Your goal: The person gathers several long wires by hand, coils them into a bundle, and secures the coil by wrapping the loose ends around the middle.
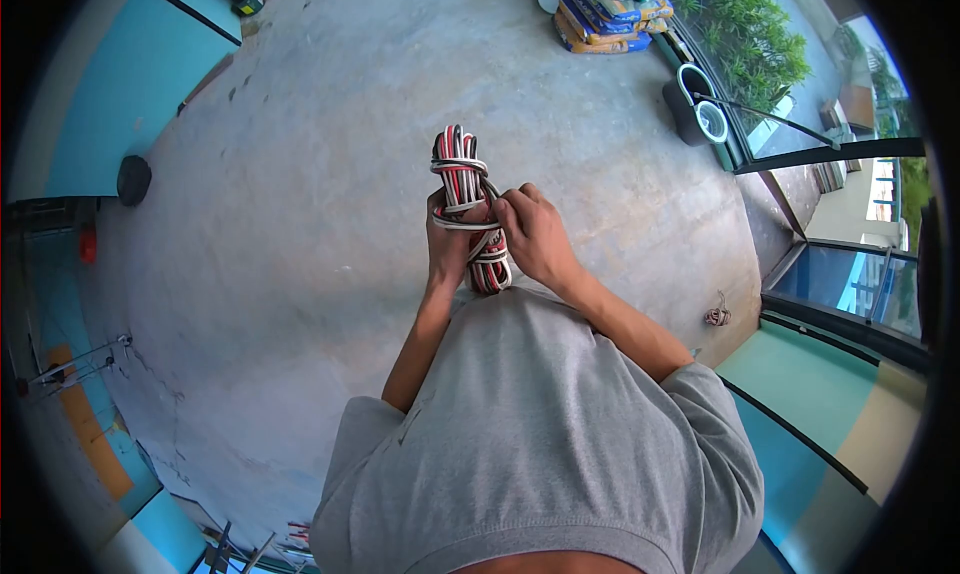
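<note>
A long bundle of red, black and white cable (pixel 461 181) is held upright in front of my body, with turns of the same cable wrapped around its middle. My left hand (pixel 447 242) is closed around the bundle from the left, its thumb across the front. On the right side, my right hand (pixel 533 232) has its fingers curled at the wrapped turns and pinches the cable there. The lower end of the bundle hangs close to the grey shirt. My right fingertips are partly hidden behind the hand.
A smaller coil of cable (pixel 717 316) lies on the concrete floor (pixel 270 274) to the right. Stacked bags (pixel 605 19) and a black bucket (pixel 686 109) stand by the window at the upper right. A dark round object (pixel 134 180) sits near the left wall.
</note>
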A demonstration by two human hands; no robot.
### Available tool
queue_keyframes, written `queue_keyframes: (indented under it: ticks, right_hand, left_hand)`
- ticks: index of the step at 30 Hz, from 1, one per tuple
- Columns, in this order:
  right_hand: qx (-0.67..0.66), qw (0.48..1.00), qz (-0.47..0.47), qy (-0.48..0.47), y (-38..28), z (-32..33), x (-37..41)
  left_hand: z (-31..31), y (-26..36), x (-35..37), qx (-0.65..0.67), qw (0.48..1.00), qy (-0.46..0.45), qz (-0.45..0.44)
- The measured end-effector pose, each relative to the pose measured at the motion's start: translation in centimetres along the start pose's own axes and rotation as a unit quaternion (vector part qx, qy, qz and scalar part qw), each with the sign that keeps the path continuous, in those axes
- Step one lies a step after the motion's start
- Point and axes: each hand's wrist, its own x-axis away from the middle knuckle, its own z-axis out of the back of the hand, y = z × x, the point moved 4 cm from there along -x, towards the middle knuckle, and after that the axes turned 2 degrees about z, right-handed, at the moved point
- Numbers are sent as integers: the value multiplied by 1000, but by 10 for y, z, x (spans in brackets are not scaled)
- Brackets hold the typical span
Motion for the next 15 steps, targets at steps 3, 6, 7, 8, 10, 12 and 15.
queue_keyframes:
  ticks: [3,6,7,8,10,12,15]
  right_hand:
    - [-43,998,-42,0,9,-1,-7]
    - [-100,983,-151,-40,9,2,-7]
    - [-91,983,-155,-43,14,0,-7]
    - [-82,983,-158,-45,17,0,-7]
    - [-90,979,-177,-49,19,1,-6]
    - [-102,974,-195,-55,24,-1,-7]
    - [-111,970,-209,-60,34,-9,-2]
  left_hand:
    - [-6,7,4,-2,1000,23,-13]
    - [0,-4,6,-20,999,43,-12]
    - [2,-7,6,-29,998,46,-11]
    - [4,-8,6,-37,998,49,-10]
    - [0,1,9,-30,999,42,5]
    - [2,0,7,-40,998,42,-3]
    - [8,-9,6,-78,993,68,-49]
